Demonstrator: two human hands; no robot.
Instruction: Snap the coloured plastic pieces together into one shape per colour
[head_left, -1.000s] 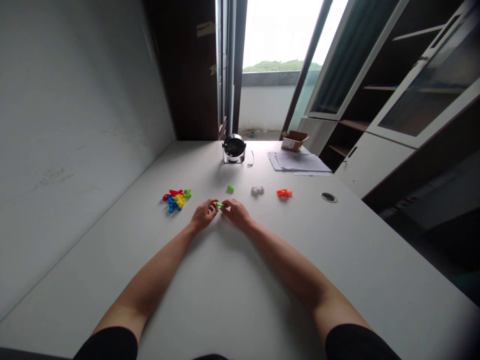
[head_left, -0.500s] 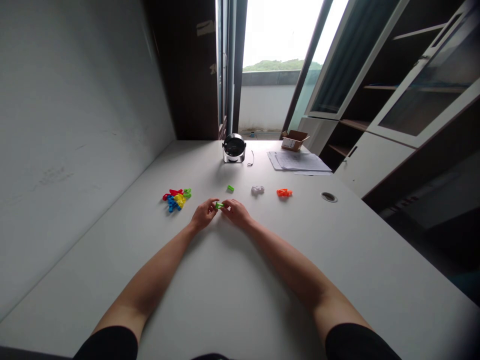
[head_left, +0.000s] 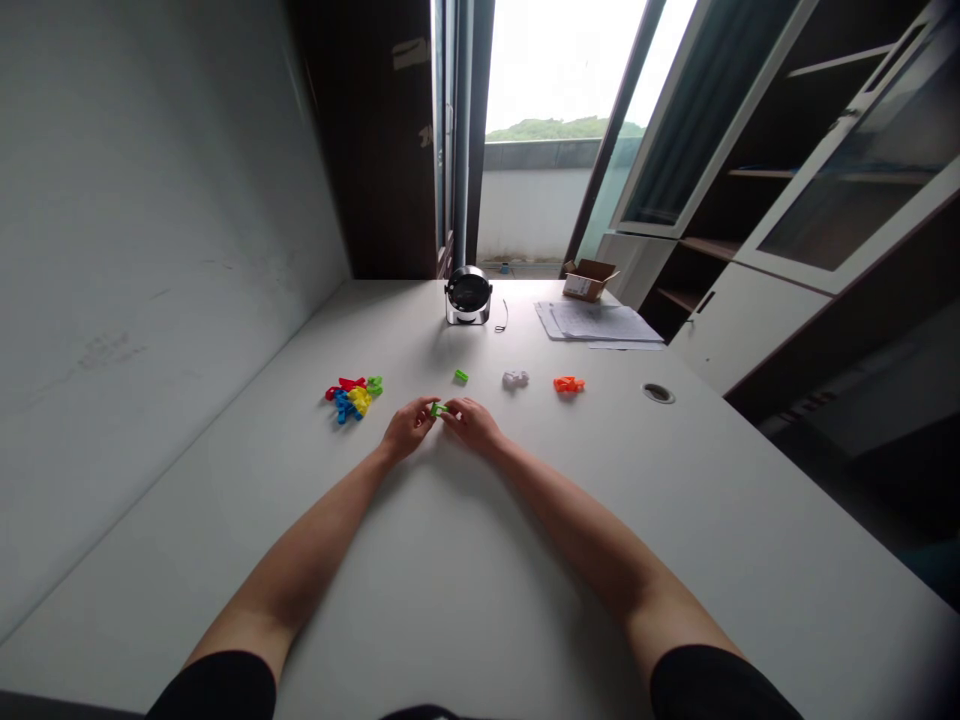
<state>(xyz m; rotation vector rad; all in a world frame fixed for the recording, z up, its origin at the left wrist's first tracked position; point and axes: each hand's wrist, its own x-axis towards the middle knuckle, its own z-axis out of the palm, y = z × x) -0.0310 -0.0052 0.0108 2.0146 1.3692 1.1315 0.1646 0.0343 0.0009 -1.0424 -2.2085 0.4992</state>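
Between my two hands is a small green plastic piece (head_left: pixel 438 410), pinched at its left end by the fingers of my left hand (head_left: pixel 409 427) and at its right by those of my right hand (head_left: pixel 471 424). Its exact shape is too small to make out. Just beyond the hands lies another green piece (head_left: pixel 460 376). To the left is a pile of red, blue, yellow and green plastic pieces (head_left: pixel 351 399). On the right sit a cluster of white pieces (head_left: pixel 515 379) and a cluster of orange pieces (head_left: pixel 568 385).
Farther back on the white table (head_left: pixel 420 600) stand a round black device on a bracket (head_left: pixel 468 295), a thin dark cord (head_left: pixel 505 317), papers (head_left: pixel 600 324) and an open cardboard box (head_left: pixel 589 281). A round cable hole (head_left: pixel 658 394) is at the right. A wall borders the left.
The green piece has turned slightly between my fingers. Both hands stay in nearly the same place, and the piles have not moved.
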